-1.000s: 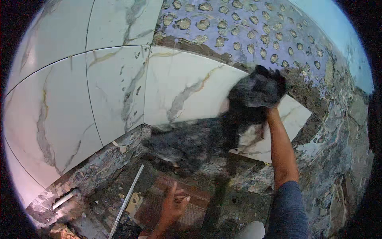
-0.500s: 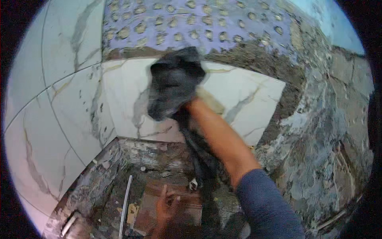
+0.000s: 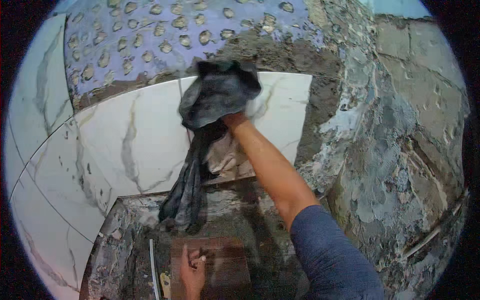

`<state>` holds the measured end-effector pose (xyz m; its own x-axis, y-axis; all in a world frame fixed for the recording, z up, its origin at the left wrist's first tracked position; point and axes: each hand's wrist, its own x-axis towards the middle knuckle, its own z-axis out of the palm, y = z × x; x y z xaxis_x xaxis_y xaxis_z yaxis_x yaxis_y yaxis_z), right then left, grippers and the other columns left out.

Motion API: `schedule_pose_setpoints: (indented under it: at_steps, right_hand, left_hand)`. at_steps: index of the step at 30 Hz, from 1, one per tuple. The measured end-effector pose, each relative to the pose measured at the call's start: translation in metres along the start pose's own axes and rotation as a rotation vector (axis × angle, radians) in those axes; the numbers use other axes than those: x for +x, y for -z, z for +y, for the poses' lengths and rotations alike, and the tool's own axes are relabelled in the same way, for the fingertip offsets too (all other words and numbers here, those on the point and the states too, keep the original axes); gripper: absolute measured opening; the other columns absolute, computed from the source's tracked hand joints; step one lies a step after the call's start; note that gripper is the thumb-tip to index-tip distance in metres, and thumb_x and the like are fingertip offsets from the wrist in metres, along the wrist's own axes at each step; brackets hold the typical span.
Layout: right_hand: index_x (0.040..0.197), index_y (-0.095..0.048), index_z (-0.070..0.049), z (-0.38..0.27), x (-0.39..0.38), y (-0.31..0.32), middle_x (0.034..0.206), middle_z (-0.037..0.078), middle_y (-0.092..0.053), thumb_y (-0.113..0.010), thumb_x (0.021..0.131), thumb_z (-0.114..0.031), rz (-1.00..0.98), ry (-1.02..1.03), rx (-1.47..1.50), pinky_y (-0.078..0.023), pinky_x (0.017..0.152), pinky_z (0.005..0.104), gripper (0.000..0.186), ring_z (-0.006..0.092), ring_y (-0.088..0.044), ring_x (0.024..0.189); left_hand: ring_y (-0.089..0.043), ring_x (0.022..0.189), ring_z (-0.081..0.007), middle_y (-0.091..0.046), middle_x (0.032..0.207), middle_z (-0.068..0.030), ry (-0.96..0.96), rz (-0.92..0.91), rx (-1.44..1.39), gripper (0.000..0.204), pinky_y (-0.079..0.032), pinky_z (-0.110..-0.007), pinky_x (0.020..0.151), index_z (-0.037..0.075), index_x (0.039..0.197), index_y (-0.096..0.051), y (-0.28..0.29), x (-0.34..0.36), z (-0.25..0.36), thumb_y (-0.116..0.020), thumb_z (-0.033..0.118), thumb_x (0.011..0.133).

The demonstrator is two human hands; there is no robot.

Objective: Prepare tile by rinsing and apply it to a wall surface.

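A dark grey cloth [image 3: 217,100] covers most of my right hand [image 3: 234,121], which presses it against the upper part of the white, grey-veined wall tiles [image 3: 160,110]. The cloth hides my right fingers. Its long end [image 3: 187,192] hangs down past the tiles' lower edge. Lower down, my left hand [image 3: 192,267] is over a brown ribbed board or tile [image 3: 225,262]. The left index finger points up and the others curl loosely, with nothing visible in them. Below the right wrist, a beige crumpled-looking patch [image 3: 225,157] shows on the tile face; I cannot tell what it is.
Above the tile row is a purple wall [image 3: 165,30] dotted with rough chipped spots. Bare, crumbling mortar [image 3: 367,180] lies to the right. Larger veined tiles [image 3: 60,160] line the left wall. A thin white strip [image 3: 154,267] stands beside the brown piece.
My right hand has moved to the right along the tiles with the cloth. The cloth's hanging end has swung to the left. The whole view has turned somewhat to the right.
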<state>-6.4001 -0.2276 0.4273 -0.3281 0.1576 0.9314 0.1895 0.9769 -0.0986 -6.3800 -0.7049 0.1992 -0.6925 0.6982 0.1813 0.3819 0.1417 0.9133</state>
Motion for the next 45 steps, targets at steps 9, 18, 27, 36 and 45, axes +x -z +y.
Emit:
schedule_pose_setpoints:
  at_steps: [9, 18, 27, 36, 45]
  right_hand:
    - [0.129, -0.042, -0.009, 0.076, -0.051, 0.223, 0.135, 0.014, -0.037, -0.039, 0.089, -0.038, -0.231, -0.736, -0.742, -0.02, 0.106, 0.0426, 0.049, 0.0322, -0.033, 0.125]
    - [0.131, -0.037, -0.007, 0.088, -0.088, 0.19, 0.137, 0.013, -0.035, -0.038, 0.089, -0.036, -0.121, -0.511, -0.761, -0.02, 0.107, 0.0397, 0.051, 0.0309, -0.03, 0.126]
    - [0.138, -0.025, -0.01, 0.022, -0.126, 0.143, 0.141, 0.009, -0.027, -0.028, 0.094, -0.038, -0.35, -0.664, -0.76, -0.014, 0.109, 0.0389, 0.053, 0.0256, -0.024, 0.13]
    - [0.114, -0.052, -0.01, 0.074, -0.272, 0.132, 0.132, 0.005, -0.041, -0.048, 0.084, -0.024, -0.491, -0.63, -0.707, -0.03, 0.103, 0.0348, 0.034, 0.0264, -0.034, 0.125]
    - [0.111, -0.054, -0.009, 0.119, -0.186, 0.123, 0.13, 0.006, -0.044, -0.052, 0.08, -0.024, -0.553, -0.208, -0.572, -0.03, 0.103, 0.0367, 0.035, 0.0274, -0.036, 0.123]
  left_hand:
    - [-0.053, 0.07, -0.0124, -0.058, 0.101, -0.0154, -0.111, 0.012, 0.005, 0.067, -0.045, -0.027, 0.063, 0.004, 0.138, -0.027, -0.021, 0.002, -0.003, -0.062, 0.012, 0.082]
    - [-0.055, 0.088, -0.0181, -0.057, 0.099, -0.0131, 0.028, -0.014, 0.097, 0.066, -0.047, -0.027, 0.066, 0.005, 0.135, -0.033, -0.042, -0.011, 0.034, -0.064, 0.025, 0.08]
    - [-0.055, 0.099, -0.0243, -0.053, 0.114, -0.0179, 0.047, 0.043, 0.225, 0.069, -0.042, -0.034, 0.086, -0.001, 0.134, -0.031, -0.037, -0.025, 0.06, -0.063, 0.029, 0.081]
    - [-0.055, 0.094, -0.0233, -0.057, 0.106, -0.0173, 0.091, -0.013, 0.216, 0.065, -0.045, -0.036, 0.077, 0.005, 0.137, -0.029, -0.038, -0.038, 0.07, -0.062, 0.02, 0.083]
    - [-0.055, 0.092, -0.0154, -0.059, 0.106, -0.0137, -0.019, -0.029, 0.05, 0.066, -0.044, -0.03, 0.082, 0.007, 0.137, -0.031, -0.031, -0.036, 0.055, -0.064, 0.014, 0.08]
